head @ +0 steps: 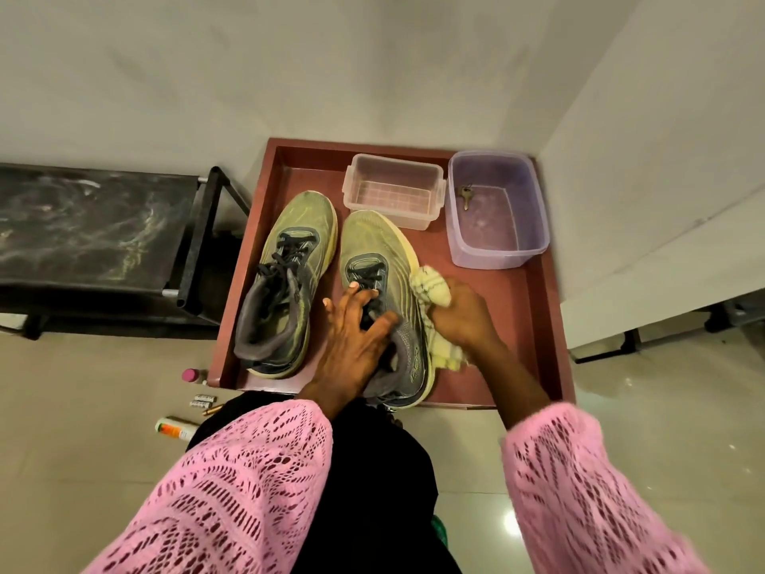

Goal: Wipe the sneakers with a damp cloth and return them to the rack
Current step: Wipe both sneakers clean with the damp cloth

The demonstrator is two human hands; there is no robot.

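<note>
Mesh-fabric sneakers [372,292], a soft woven cloth [430,285], translucent plastic tubs [494,209], glossy floor tiles [621,428].

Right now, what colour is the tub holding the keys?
Translucent purple: the square plastic tub holding the small metal keys. Head view, top right of the red tray.

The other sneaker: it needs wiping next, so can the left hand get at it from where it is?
Probably yes. The left hand grips the right sneaker, and the left sneaker lies just beside it in the tray, nothing between.

Both arms wear loose pink open-knit lace sleeves [256,482], ending wide at the forearm. Black garment [372,470] covers the lap.
</note>
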